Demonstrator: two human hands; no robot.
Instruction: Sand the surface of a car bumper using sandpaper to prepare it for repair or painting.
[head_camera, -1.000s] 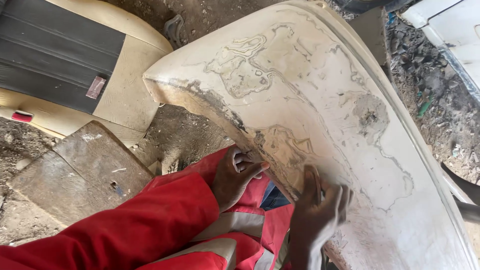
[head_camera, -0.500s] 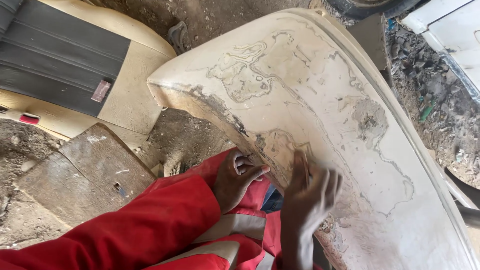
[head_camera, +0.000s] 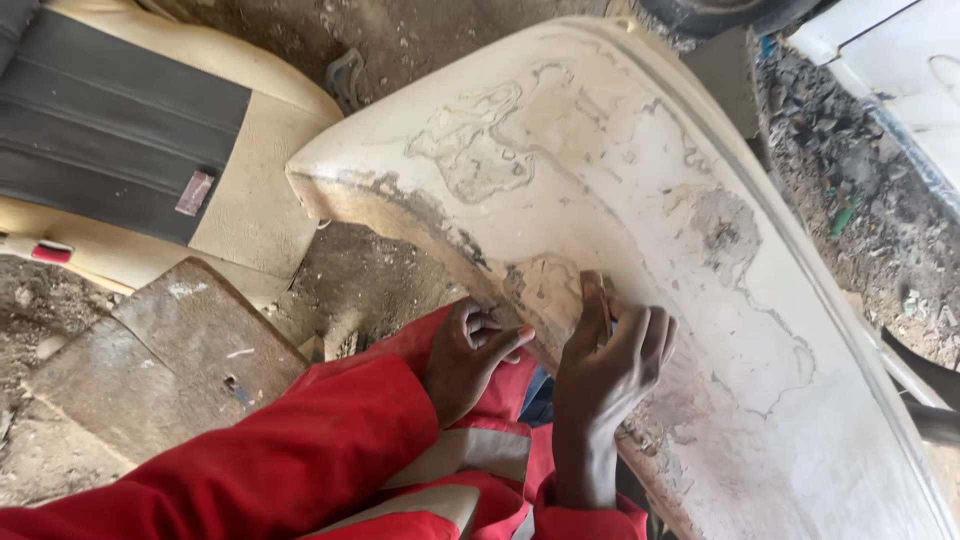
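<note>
A large cream car body panel (head_camera: 640, 180), curved and blotched with filler and worn paint, leans across the view. My left hand (head_camera: 468, 352), coming out of a red sleeve, curls its fingers round the panel's lower edge. My right hand (head_camera: 612, 362) lies pressed on the panel face just right of that edge. A small brownish abrasive sheet (head_camera: 592, 292) is held under its fingers, and only the sheet's top end shows. Both hands sit close together over a brownish filler patch.
A beige and grey car seat (head_camera: 150, 150) lies at the upper left. A worn wooden block (head_camera: 170, 370) rests on the dirt ground at the lower left. White vehicle bodywork (head_camera: 890, 70) and rubble fill the upper right. My red overalls with reflective strips cover my lap.
My right hand has slid up the panel face toward the filler patch near the edge. My left hand has kept its grip on the edge.
</note>
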